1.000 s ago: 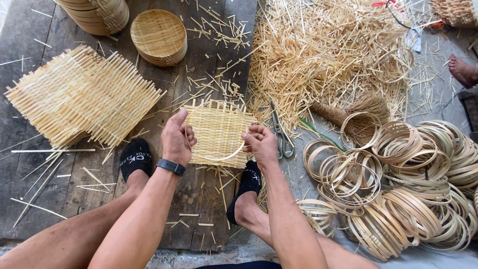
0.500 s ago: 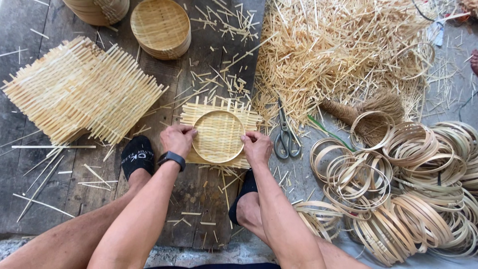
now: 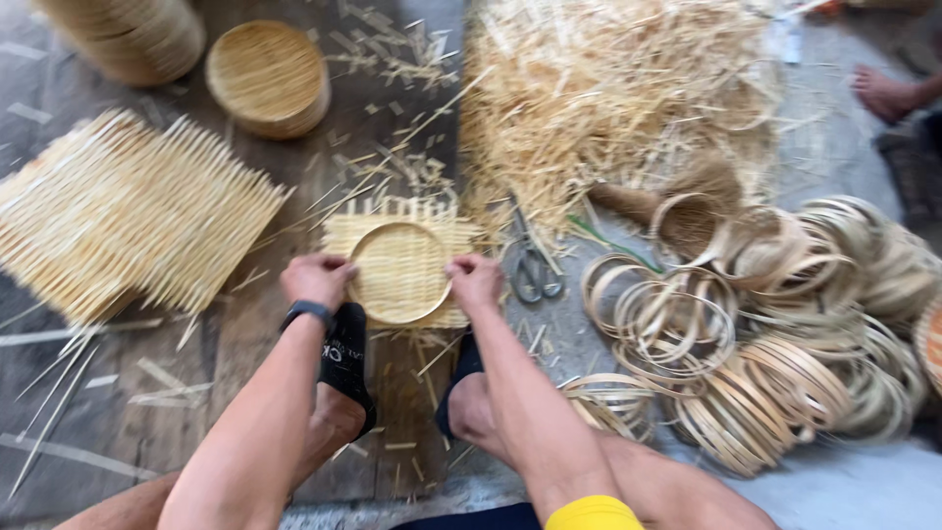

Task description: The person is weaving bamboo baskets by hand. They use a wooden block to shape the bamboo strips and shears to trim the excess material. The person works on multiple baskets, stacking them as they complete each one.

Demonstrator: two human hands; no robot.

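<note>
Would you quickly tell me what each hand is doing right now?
Left hand: closed on the left rim of the hoop.
Right hand: closed on its right rim.

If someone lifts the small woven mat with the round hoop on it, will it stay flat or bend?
The woven mat would probably flex a little: it is made of thin strips with loose ends sticking out. The hoop pressed on it likely stiffens the middle. It looks light, being thin and open like the larger mats nearby.

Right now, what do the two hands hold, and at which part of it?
Both hands grip the round bamboo ring pressed onto the square woven mat: left hand at its left rim, right hand at its right rim.
</note>
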